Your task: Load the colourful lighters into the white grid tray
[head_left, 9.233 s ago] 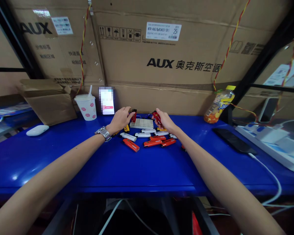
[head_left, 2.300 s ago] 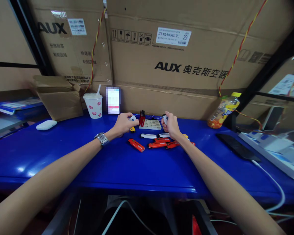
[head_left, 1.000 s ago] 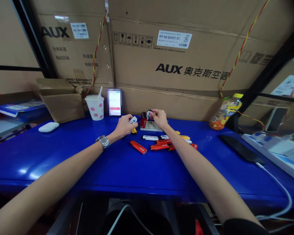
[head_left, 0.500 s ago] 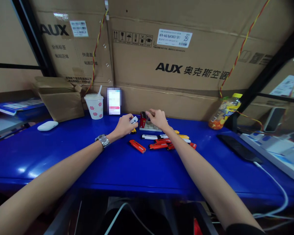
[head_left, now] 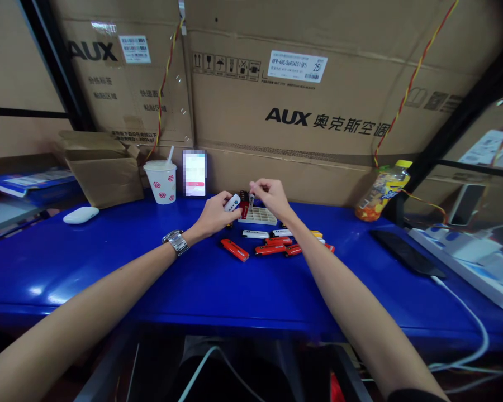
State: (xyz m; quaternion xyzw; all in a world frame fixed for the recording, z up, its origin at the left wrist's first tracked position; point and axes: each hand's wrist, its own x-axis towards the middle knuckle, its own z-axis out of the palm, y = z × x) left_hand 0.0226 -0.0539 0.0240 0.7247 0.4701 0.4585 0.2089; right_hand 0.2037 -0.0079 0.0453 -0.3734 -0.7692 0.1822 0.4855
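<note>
- White plastic lighter (head_left: 232, 202) sits clamped in the left hand (head_left: 213, 216): fingers and thumb close around its lower end, and it tilts up to the right, just left of the tray and above the table.
- Slim pale lighter (head_left: 251, 201) stands nearly upright in the right hand (head_left: 272, 198), pinched between thumb and fingertips, right over the back edge of the tray.
- White compartment tray (head_left: 260, 218) lies on the blue table (head_left: 67, 279), its front rows of cells showing nothing in them. At its back left end, dark red lighters (head_left: 243, 209) stand upright in a tight cluster, too close together to count.
- Loose on the table in front of the tray: five orange-red lighters (head_left: 235, 250), at least two white lighters (head_left: 255, 234), and at least one yellow lighter (head_left: 316, 234). They lie flat, several overlapping or touching, and the far ones are partly hidden behind the right forearm.
- One paper cup (head_left: 159, 183), dotted with red flowers, has a lid and straw and stands left of the tray, near a pixelated phone (head_left: 194, 173).
- One plastic bottle (head_left: 381, 192) with a yellow cap, holding something orange, stands at the far right of the table.
- One open cardboard box (head_left: 104, 177) sits far left, beside a white mouse (head_left: 80, 215).
- Steel wristwatch (head_left: 175, 242) circles the left wrist.
</note>
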